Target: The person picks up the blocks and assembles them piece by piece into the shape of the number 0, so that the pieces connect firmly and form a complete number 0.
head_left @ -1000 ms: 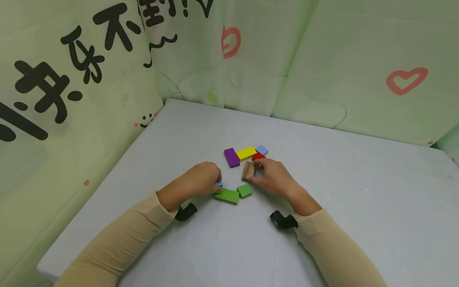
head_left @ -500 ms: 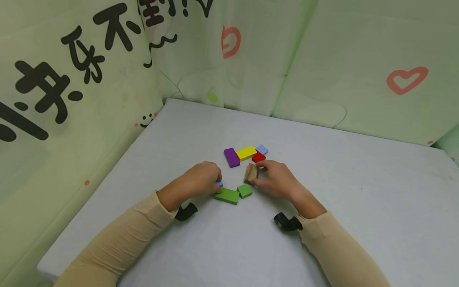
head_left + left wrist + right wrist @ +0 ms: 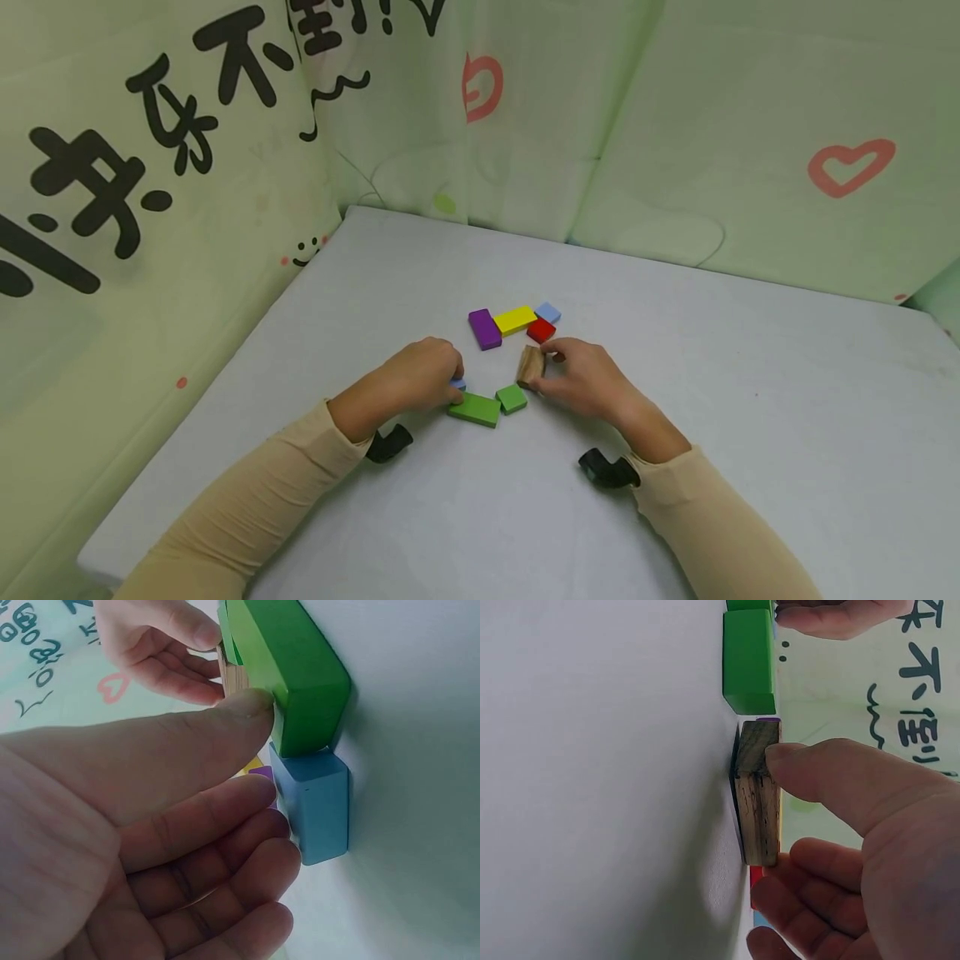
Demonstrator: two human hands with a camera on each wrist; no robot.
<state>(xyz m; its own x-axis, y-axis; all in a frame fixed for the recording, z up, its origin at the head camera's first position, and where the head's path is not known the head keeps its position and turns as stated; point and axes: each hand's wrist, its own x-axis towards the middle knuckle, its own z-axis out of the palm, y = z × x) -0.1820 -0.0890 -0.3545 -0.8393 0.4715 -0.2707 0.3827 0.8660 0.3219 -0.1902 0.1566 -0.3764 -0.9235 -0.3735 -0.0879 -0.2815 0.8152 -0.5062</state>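
My right hand (image 3: pixel 581 375) pinches a wood-grained block (image 3: pixel 531 367) between thumb and fingers, its near end close to a small green block (image 3: pixel 512 399). In the right wrist view the thumb presses one end of the wooden block (image 3: pixel 757 795) and fingers curl at the other. My left hand (image 3: pixel 420 372) is at a light blue block (image 3: pixel 322 810), mostly covered in the head view. Its bent fingers reach along that block, while the thumb tip touches the adjoining long green block (image 3: pixel 475 410).
Just beyond the hands lie a purple block (image 3: pixel 485 330), a yellow block (image 3: pixel 515 321), a red block (image 3: pixel 542 330) and another light blue block (image 3: pixel 548 312). All are on a white table (image 3: pixel 712 400), backed by printed curtains (image 3: pixel 712 125). A black wrist device (image 3: pixel 603 468) sits below the right sleeve.
My right hand has drawn the wooden block to the right and slightly nearer, away from the purple block. The red block shows more fully. My left hand stays in place.
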